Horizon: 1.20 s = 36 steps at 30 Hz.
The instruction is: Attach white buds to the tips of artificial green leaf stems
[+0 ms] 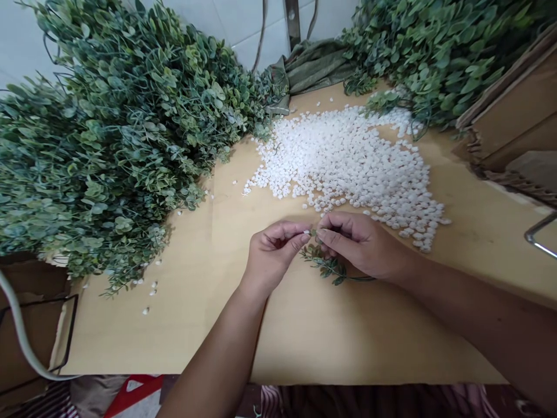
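Thumb and forefinger of my left hand (pixel 272 249) are closed in a pinch on a tiny white piece (pixel 307 232), which looks like those in the heap on the table. My right hand (pixel 361 244) is closed round a sprig of artificial greenery (pixel 328 267); its leaves hang below the fingers and the stem runs right under the palm. The fingertips of both hands nearly meet, with the white piece beside a green tip of the sprig. Just beyond my hands spreads a wide heap of small white pieces (pixel 343 157).
A large pile of artificial greenery (pixel 122 133) covers the table's left side, with another pile (pixel 439 58) at the back right. A cardboard box (pixel 517 110) stands at the right. Several loose white pieces lie left on the tan tabletop (pixel 209 313). Dark green cloth (pixel 317 67) lies at the back.
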Each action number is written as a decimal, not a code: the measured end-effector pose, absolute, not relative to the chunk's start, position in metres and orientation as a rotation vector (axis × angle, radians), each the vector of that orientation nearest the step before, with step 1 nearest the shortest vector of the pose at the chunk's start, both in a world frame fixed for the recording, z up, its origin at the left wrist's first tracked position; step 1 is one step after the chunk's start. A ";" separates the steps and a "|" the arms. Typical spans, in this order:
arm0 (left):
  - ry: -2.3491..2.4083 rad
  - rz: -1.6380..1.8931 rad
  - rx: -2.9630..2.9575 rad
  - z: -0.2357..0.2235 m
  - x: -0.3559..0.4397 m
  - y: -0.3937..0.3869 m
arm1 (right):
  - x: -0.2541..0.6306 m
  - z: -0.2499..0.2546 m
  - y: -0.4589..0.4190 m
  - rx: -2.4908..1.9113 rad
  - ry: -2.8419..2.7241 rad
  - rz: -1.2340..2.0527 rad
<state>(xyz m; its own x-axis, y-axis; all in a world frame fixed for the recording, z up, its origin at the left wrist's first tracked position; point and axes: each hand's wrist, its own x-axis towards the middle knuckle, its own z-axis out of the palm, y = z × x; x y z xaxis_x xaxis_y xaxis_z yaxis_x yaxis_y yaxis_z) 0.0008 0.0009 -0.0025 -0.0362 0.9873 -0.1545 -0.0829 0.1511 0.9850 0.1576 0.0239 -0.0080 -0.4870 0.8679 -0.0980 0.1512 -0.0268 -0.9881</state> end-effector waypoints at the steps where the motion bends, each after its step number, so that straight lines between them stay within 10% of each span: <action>1: 1.250 1.160 1.022 -0.002 0.001 0.001 | 0.158 -0.008 0.024 -1.078 -1.669 1.563; 36: 1.257 1.094 1.013 -0.004 0.002 0.004 | 0.152 -0.008 0.023 -1.140 -1.672 1.446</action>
<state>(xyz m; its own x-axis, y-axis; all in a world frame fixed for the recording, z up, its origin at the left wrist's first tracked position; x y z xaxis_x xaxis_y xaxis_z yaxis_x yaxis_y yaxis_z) 0.0024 0.0043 -0.0040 -0.0004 0.9800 -0.1992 -0.0624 0.1988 0.9780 0.1521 0.0232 -0.0077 -0.4167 0.9064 -0.0688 0.1984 0.0168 -0.9800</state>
